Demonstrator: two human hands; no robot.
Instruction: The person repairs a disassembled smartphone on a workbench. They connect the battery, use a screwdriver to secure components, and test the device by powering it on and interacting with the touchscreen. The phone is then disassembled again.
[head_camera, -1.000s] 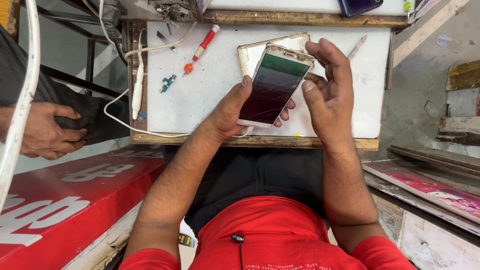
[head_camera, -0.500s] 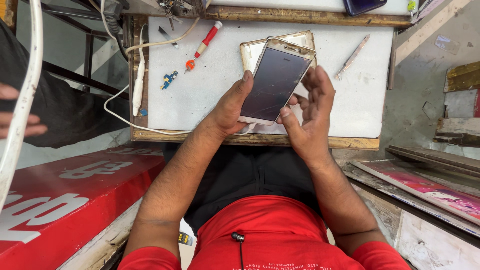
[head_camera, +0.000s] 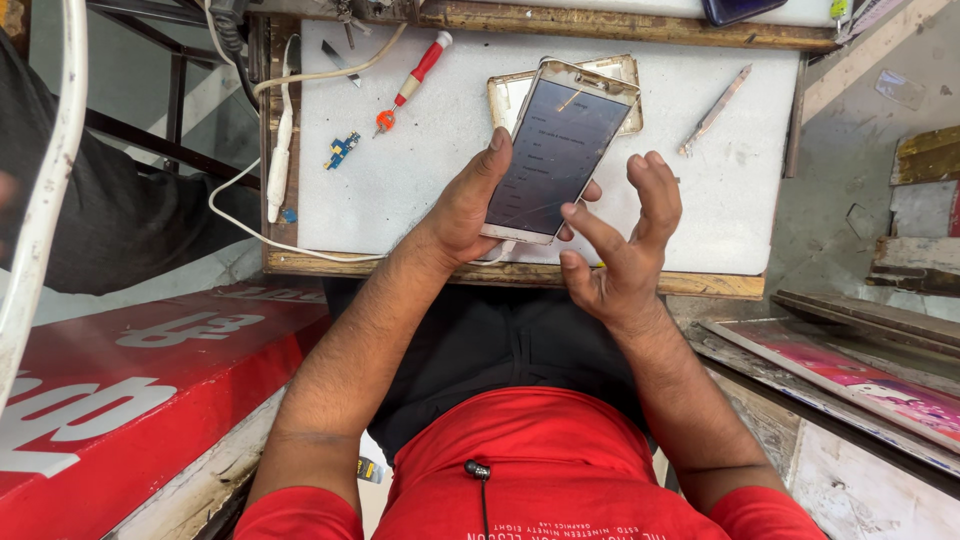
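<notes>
Above white worktop (head_camera: 420, 180); phone (head_camera: 556, 150) points away, upper-right.

Soft, even daylight fills the scene; the white tabletop (head_camera: 420, 170) is bright, shadows are weak, focus is sharp, and the edges bend slightly.

There is a single view, from a camera worn on the person's head. It looks steeply down along the chest and both forearms, so the red shirt fills the bottom edge and the white worktop (head_camera: 400, 180) lies across the upper half, its far edge at the top of the frame. The camera sits close: the left hand (head_camera: 470, 205) and right hand (head_camera: 620, 250) are near the centre and large. A red panel (head_camera: 130, 400) fills the lower left; stacked boards (head_camera: 860, 370) lie at the right.
</notes>
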